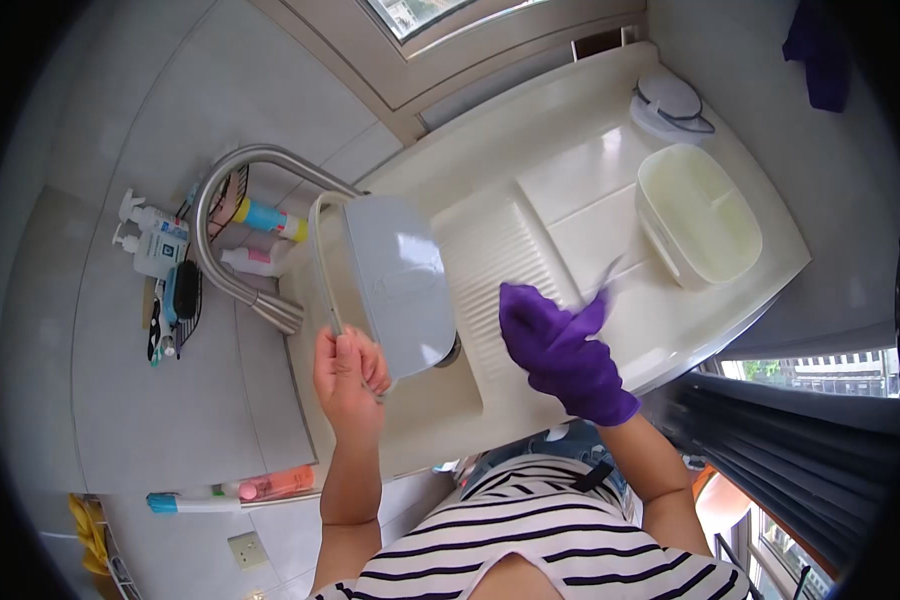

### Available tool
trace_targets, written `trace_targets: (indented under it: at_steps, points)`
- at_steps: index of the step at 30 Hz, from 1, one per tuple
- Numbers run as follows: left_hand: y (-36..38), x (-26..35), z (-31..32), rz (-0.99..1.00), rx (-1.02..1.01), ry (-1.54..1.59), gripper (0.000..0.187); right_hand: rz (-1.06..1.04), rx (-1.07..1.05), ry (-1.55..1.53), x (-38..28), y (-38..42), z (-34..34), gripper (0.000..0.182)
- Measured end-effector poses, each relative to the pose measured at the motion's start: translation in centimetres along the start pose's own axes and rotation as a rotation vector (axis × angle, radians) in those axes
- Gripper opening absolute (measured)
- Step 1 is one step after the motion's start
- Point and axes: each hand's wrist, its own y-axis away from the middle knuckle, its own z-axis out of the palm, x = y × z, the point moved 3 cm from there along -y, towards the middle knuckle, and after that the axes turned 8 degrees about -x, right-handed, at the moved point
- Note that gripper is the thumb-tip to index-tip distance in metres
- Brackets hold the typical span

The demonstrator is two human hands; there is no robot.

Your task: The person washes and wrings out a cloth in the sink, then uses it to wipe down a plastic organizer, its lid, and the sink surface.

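My bare left hand [348, 372] is closed around the lower end of a pale rim or handle on a light grey, lid-like panel [400, 285] with rounded corners. This panel is held over the sink basin, below the tap. My right hand [565, 355] wears a purple rubber glove and is lifted over the ribbed drainboard. A thin, pale strip [610, 275] shows at its fingertips, blurred, and I cannot make out what it is. The glove's fingers are smeared by motion. To the right of the glove stands an open, cream-coloured plastic tub [700, 215].
A curved metal tap [210, 220] rises at the left. Pump bottles [158, 245] and brushes [182, 290] hang on the wall. At the far right corner sits a small white container [667, 108] with a dark handle. Another purple glove [820, 60] hangs upper right.
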Motion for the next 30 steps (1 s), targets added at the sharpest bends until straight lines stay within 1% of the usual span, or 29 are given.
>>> trace_targets:
  at_steps: [1, 3, 4, 5, 6, 7, 8, 9, 10, 11, 13, 14, 15, 16, 17, 18, 19, 21, 22, 23, 24, 25, 26, 27, 29, 30]
  points:
    - [0.4, 0.0, 0.4, -0.008, 0.000, -0.007, 0.025, 0.007, -0.171, 0.032, -0.9, -0.7, 0.9, 0.017]
    - [0.5, 0.3, 1.6, 0.063, -0.109, -0.024, 0.024, 0.014, -0.485, 0.115, -3.7, -2.8, 2.3, 0.017]
    - [0.8, 0.4, 2.3, 0.061, -0.120, -0.024, 0.024, -0.202, -0.576, 0.720, -8.4, -4.3, 3.7, 0.014]
    - [1.1, 0.6, 3.2, 0.087, -0.216, -0.057, 0.025, -0.192, -0.573, 0.719, -7.4, -3.6, 4.1, 0.014]
    - [1.4, 0.8, 3.8, 0.116, -0.312, -0.092, 0.025, -0.223, -0.541, -0.008, -6.0, -2.8, 4.8, 0.015]
    - [1.5, 0.9, 3.6, 0.118, -0.320, -0.096, 0.025, -0.245, -0.457, -0.734, -5.2, -2.6, 4.6, 0.025]
    - [1.6, 1.2, 3.1, 0.080, -0.313, -0.053, 0.024, -0.249, -0.451, -0.739, -5.0, -2.5, 4.9, 0.025]
    - [1.6, 1.3, 2.8, 0.047, -0.303, -0.010, 0.024, -0.295, -0.444, -0.601, -5.1, -2.7, 5.0, 0.027]
    - [1.7, 1.3, 2.6, 0.055, -0.299, -0.017, 0.024, -0.340, -0.438, -0.462, -5.1, -2.9, 5.1, 0.029]
    - [1.8, 1.1, 2.6, 0.064, -0.308, -0.015, 0.024, -0.345, -0.439, -0.466, -5.0, -2.6, 5.4, 0.029]
    - [2.3, 0.7, 2.6, 0.067, -0.314, -0.011, 0.024, -0.264, -0.209, -0.387, -4.4, -2.0, 5.0, 0.028]
    - [2.4, 0.6, 2.6, 0.109, -0.293, -0.025, 0.024, -0.264, -0.211, -0.386, -4.4, -2.0, 5.1, 0.028]
    - [2.5, 0.6, 2.6, 0.151, -0.272, -0.037, 0.024, -0.254, -0.369, 0.045, -4.5, -2.2, 5.5, 0.027]
    - [2.7, 0.5, 2.9, 0.147, -0.270, -0.034, 0.024, -0.234, -0.520, 0.477, -4.4, -2.2, 5.9, 0.026]
    - [2.8, 0.5, 3.3, 0.156, -0.314, -0.052, 0.024, -0.231, -0.524, 0.477, -4.4, -2.3, 5.9, 0.026]
    - [3.1, 0.5, 3.7, 0.164, -0.356, -0.069, 0.024, -0.220, -0.425, 0.282, -4.5, -2.4, 5.5, 0.025]
    - [3.0, 0.1, 3.9, 0.163, -0.356, -0.069, 0.024, -0.208, -0.322, 0.088, -4.5, -2.7, 5.1, 0.024]
    - [2.5, -1.2, 4.1, 0.111, -0.372, -0.199, 0.026, -0.181, -0.103, -0.296, -4.3, -3.3, 4.3, 0.021]
    - [2.4, -1.3, 3.6, 0.112, -0.377, -0.199, 0.026, -0.164, 0.012, -0.485, -4.1, -3.6, 3.8, 0.020]
    - [2.2, -1.3, 2.6, 0.072, -0.393, -0.281, 0.025, -0.149, 0.129, -0.671, -3.7, -3.9, 3.4, 0.019]
    - [2.0, -1.3, 1.5, 0.031, -0.405, -0.364, 0.026, -0.151, 0.132, -0.669, -3.6, -4.3, 3.1, 0.019]
    - [1.7, -1.2, 0.4, 0.030, -0.403, -0.365, 0.026, -0.032, 0.047, -0.816, -3.3, -4.6, 3.2, 0.022]
    - [1.0, -0.6, -0.9, 0.122, -0.306, -0.280, 0.032, 0.087, -0.042, -0.959, -3.0, -5.0, 3.3, 0.027]
    - [0.2, -0.1, -1.8, 0.215, -0.212, -0.197, 0.040, 0.082, -0.042, -0.961, -3.0, -5.3, 2.9, 0.027]
    - [-1.2, 0.4, -2.9, 0.227, 0.017, -0.506, 0.056, -0.074, -0.049, -0.766, -3.8, -5.6, 1.9, 0.025]
    - [-1.6, 0.0, -3.2, 0.222, 0.029, -0.508, 0.056, -0.076, -0.062, -0.770, -4.3, -5.6, 1.5, 0.025]
